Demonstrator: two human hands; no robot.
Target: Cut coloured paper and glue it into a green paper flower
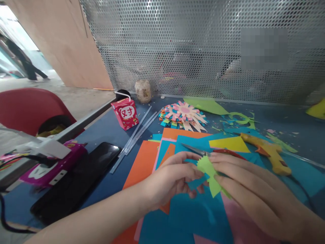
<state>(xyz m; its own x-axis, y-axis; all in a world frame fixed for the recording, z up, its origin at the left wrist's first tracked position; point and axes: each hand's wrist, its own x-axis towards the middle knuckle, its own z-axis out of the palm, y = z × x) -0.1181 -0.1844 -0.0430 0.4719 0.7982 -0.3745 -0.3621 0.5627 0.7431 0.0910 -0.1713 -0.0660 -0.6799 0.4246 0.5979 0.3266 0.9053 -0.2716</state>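
Note:
My left hand [175, 178] and my right hand [251, 193] meet over a spread of coloured paper sheets [182, 210]. Both pinch a small light-green paper cut-out [209, 174] with pointed lobes; the left also touches a blue scrap [195, 184] beneath it. Just behind my fingers lie scissors [203, 151] with red handles, partly hidden by the right hand. A layered paper flower [183, 116] in pink, cream, orange and blue rests farther back on the blue table.
A yellow glue gun [269, 153] lies at right. A red drink carton [125, 113], clear glue sticks [137, 134], a black phone [76, 179] and a pink case [50, 166] sit at left. A perforated metal screen [203, 51] closes the back; green scraps [238, 118] are scattered.

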